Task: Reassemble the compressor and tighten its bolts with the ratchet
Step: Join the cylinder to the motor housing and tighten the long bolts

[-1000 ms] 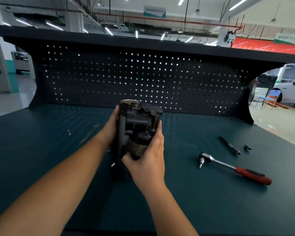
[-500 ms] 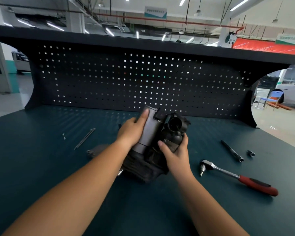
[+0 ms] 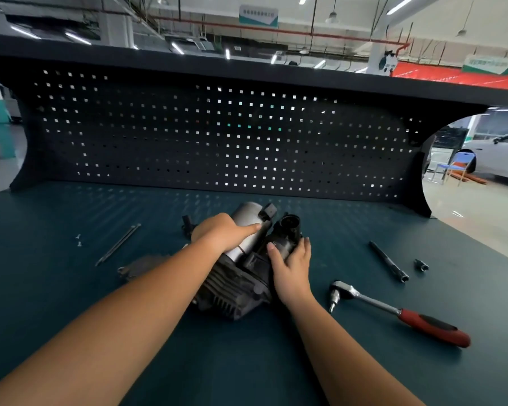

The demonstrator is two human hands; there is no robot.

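The compressor, black and finned with a silver cylinder, lies tilted on the green bench mat at centre. My left hand grips the silver cylinder from above. My right hand holds the black housing on the right side. The ratchet, with a chrome head and red-black handle, lies on the mat to the right, apart from both hands. Two long bolts lie at the left. A flat grey cover part rests just left of the compressor, partly hidden by my left arm.
An extension bar and a small socket lie at the right rear. Two tiny screws sit far left. A small black part stands behind the compressor. The black pegboard walls off the back.
The compressor was held upright in both hands above the mat; it has been tipped over and lowered, and now lies on the mat with both hands still on it.
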